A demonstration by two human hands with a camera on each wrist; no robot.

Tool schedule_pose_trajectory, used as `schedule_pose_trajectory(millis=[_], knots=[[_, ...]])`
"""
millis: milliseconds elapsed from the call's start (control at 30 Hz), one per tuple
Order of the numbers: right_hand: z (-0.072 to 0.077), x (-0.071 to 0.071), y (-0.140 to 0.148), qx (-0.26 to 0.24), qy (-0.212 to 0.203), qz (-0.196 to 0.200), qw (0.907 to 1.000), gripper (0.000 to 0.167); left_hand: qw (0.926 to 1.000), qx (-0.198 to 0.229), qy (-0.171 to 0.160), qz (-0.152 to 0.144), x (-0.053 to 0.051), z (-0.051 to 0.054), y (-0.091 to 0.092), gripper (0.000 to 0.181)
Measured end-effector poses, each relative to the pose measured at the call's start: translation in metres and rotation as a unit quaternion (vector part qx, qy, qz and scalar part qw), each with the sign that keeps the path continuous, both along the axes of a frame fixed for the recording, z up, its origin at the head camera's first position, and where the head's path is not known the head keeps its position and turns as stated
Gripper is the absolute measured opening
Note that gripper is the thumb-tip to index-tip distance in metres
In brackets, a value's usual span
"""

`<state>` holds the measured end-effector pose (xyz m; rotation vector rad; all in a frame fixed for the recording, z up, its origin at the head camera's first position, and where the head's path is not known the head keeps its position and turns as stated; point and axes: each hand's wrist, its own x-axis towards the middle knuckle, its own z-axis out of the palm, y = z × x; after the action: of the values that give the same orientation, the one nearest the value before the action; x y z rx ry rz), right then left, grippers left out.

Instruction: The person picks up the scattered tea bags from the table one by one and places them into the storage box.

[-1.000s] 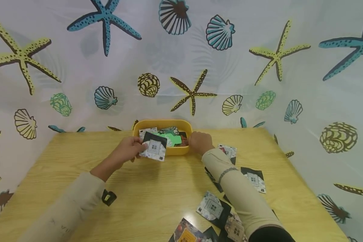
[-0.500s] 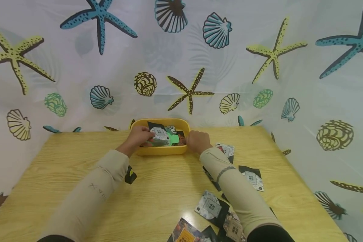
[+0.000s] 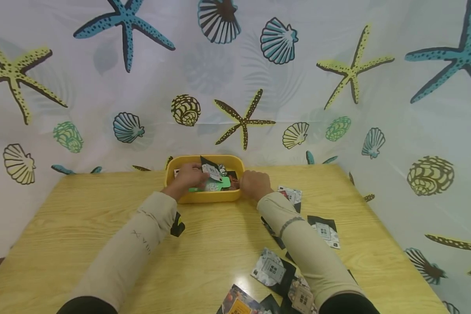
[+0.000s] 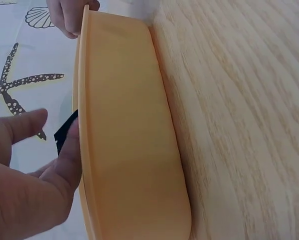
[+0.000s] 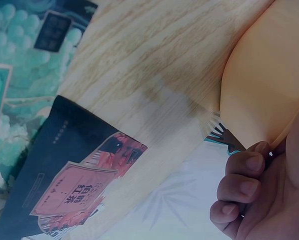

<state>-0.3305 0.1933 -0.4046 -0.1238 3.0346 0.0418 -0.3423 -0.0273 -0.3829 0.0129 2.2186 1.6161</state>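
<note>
A yellow plastic box (image 3: 209, 198) stands at the back of the table, holding several packets and a bright green piece (image 3: 225, 182). My left hand (image 3: 190, 176) reaches over its left part. Beside those fingertips a black-and-white tea sachet (image 3: 211, 171) leans tilted inside the box. In the left wrist view, the thumb (image 4: 29, 125) stands apart from the fingers, and only a dark corner of the sachet (image 4: 65, 131) shows above the rim. My right hand (image 3: 255, 185) grips the box's right end, its fingers (image 5: 247, 175) curled at the rim. The hand covers part of the box's contents.
Several sachets lie at the right, including a black-and-white one (image 3: 273, 267), another further right (image 3: 324, 232) and one with an orange label (image 3: 240, 302). A dark sachet with a pink label (image 5: 72, 192) shows near the right wrist. Behind hangs a shell-print cloth (image 3: 149, 96).
My left hand has carried the sachet from in front of the box up over the rim and into it, and the thumb now stands off. The right hand keeps its grip.
</note>
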Motion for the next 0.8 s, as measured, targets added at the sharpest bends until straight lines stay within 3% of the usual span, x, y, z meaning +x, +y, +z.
schedule_pose_trajectory(millis=[133,300,433,500,533,633,733,800], knots=[[0.001,-0.001,-0.002,0.009,0.007,0.007,0.9999,0.04,0.9986,-0.023,0.029,-0.038,0.0,0.001,0.001,0.067],[0.002,-0.001,-0.004,0.008,0.004,0.009,0.9999,0.04,0.9932,-0.074,0.037,-0.082,0.004,0.005,0.001,0.07],[0.002,0.001,-0.004,-0.002,-0.002,0.004,1.0,0.039,0.9841,-0.109,0.071,-0.121,0.011,0.008,0.003,0.055],[0.002,0.002,-0.004,-0.006,0.002,0.003,1.0,0.038,0.9749,-0.119,0.105,-0.157,0.02,0.013,0.003,0.043],[0.002,0.003,-0.003,-0.008,0.005,0.002,1.0,0.038,0.9673,-0.127,0.125,-0.18,0.026,0.016,0.003,0.037],[0.002,0.003,-0.002,-0.007,0.013,0.001,0.9999,0.039,0.9344,-0.147,0.178,-0.271,0.05,0.025,0.001,0.022],[0.001,0.002,0.0,-0.005,0.01,0.002,0.9999,0.04,0.89,-0.181,0.219,-0.357,0.082,0.029,-0.007,0.013],[0.001,0.002,0.001,-0.003,0.004,0.003,1.0,0.04,0.8668,-0.202,0.221,-0.399,0.106,0.028,-0.013,0.011]])
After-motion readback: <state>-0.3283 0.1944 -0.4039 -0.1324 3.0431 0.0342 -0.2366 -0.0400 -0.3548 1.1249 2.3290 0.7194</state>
